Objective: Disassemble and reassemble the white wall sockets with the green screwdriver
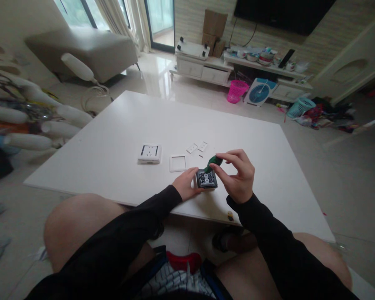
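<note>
Holding a square black-and-grey socket (pixel 206 179) in left fingers (pixel 192 171), a green tool (pixel 214 161) in right fingers (pixel 234 158).

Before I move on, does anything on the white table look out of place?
A small Minion-like figure sits near the front edge of the white table, seemingly unrelated to the wall socket being worked on. No spill shows.

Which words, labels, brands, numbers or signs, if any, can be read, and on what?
None can be read.
Black flat television: any mark too blurred.
Blue-and-white square fan panel: any lettering too blurred.
White square plastic socket with dark strips: no legible text.
Dark square socket body in the left hand: any marking too small.
Short green tool handle in the right hand: no legible text.
</note>
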A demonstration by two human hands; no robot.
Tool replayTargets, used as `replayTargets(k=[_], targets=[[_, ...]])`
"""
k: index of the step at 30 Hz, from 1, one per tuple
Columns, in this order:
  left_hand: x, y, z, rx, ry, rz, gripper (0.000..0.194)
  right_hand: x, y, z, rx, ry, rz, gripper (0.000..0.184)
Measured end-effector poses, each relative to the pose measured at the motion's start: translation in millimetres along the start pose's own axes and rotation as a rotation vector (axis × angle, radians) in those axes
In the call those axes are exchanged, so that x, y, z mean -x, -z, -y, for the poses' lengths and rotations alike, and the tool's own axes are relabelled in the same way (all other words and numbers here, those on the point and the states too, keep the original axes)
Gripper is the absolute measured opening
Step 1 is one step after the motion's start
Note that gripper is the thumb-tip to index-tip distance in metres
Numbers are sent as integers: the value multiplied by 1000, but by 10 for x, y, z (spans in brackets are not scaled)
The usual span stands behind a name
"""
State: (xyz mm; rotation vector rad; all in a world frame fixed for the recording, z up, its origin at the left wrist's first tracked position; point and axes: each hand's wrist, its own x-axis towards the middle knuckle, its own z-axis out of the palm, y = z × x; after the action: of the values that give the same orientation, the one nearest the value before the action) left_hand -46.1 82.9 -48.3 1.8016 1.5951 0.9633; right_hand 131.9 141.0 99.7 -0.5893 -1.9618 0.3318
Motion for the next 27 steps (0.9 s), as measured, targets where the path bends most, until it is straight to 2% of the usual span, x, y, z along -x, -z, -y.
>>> replayTargets(k=[5,11,16,22,27], targets=[[8,9,6,-35,14,13,90,-2,-3,-1,-4,-13,16,35],[-1,18,-5,-29,3,23,88,-7,-10,-1,5,-9,-4,24],[2,6,5,-42,18,13,90,8,-2,6,-9,-11,17,37],[-2,8,4,-36,4,17,89,-4,-10,4,10,-15,5,27],[2,7,1,-33,-7,-4,87,7,-1,1,-26,-16,38,37]])
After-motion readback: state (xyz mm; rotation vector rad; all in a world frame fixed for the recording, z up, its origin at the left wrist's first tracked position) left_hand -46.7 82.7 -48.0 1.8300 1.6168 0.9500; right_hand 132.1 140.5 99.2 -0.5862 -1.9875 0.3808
